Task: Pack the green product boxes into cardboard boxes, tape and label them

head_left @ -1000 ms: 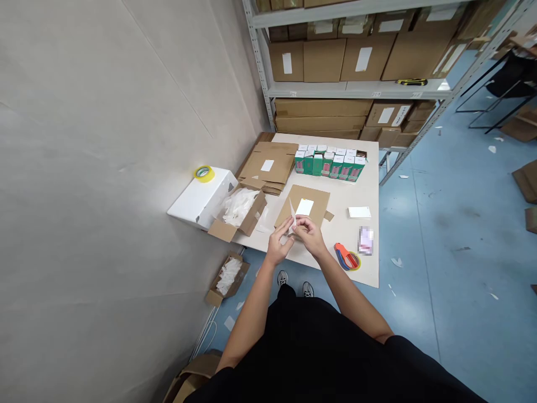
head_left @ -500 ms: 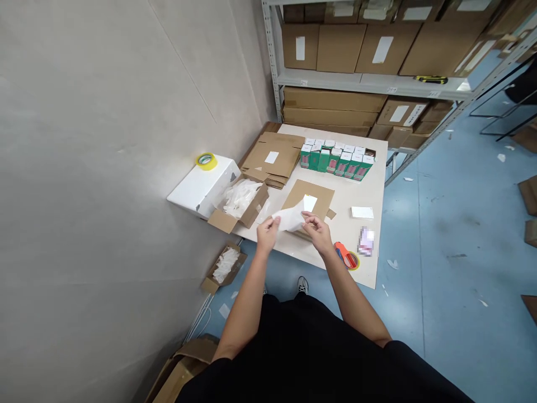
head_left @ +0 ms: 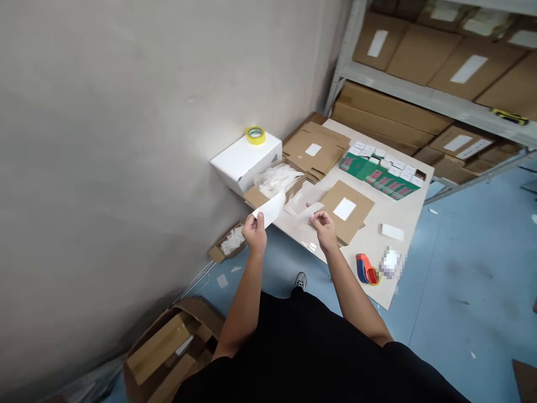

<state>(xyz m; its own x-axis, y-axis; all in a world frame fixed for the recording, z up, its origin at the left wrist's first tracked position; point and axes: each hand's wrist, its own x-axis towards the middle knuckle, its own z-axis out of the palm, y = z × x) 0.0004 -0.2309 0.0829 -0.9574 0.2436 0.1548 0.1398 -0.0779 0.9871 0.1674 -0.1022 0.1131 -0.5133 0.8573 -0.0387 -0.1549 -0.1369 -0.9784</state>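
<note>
My left hand [head_left: 255, 233] is closed on a white paper strip [head_left: 271, 209], held up over the table's near left corner. My right hand [head_left: 324, 226] pinches a clear plastic piece [head_left: 302, 204] just left of a flat cardboard sheet with a white label [head_left: 346, 209]. An open cardboard box of white plastic bags [head_left: 277, 179] sits just behind the paper strip. Green and white product boxes [head_left: 382, 170] stand in rows further back on the white table [head_left: 403, 212].
A red and blue tape dispenser [head_left: 366, 270] lies near the table's front edge, a white card [head_left: 392, 231] behind it. Yellow tape roll [head_left: 255, 135] on a white box [head_left: 245, 159]. Flattened cartons [head_left: 315, 148], shelving with cartons [head_left: 428, 56], open boxes on the floor [head_left: 170, 347].
The two hands have drawn apart: the left now carries the white paper strip leftward, while the right keeps the clear piece. The camera has swung left and down.
</note>
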